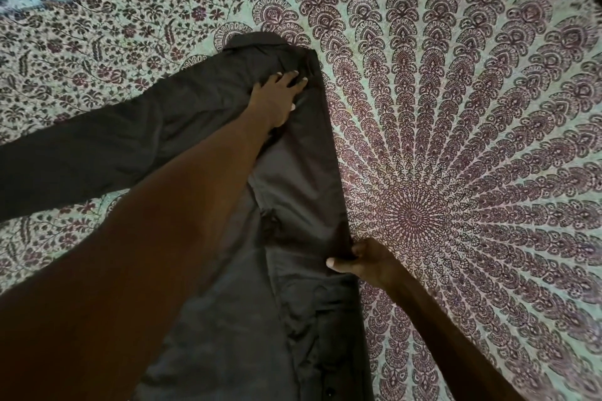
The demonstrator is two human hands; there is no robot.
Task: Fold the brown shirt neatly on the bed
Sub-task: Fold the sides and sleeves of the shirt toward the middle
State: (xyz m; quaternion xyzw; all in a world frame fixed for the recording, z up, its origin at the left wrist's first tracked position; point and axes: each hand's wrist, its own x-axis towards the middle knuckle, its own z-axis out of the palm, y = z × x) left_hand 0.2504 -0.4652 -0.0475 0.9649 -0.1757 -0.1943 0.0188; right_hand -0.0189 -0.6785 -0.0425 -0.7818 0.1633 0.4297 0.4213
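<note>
The brown shirt (293, 192) lies flat on the mandala bedspread (472, 140), with one sleeve (97, 153) stretched out to its left. The left hand (277, 98) presses on the shirt just below its collar (254, 42), fingers straight and slightly spread. The right hand (361, 262) pinches the shirt's right edge between thumb and curled fingers.

Right of the shirt (303, 172) the bed (472, 172) lies open; its sleeve (97, 146) and the left arm (146, 238) span the left side.

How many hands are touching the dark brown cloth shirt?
2: the left hand presses flat below the collar; the right hand pinches the right edge of the shirt, lower down.
</note>
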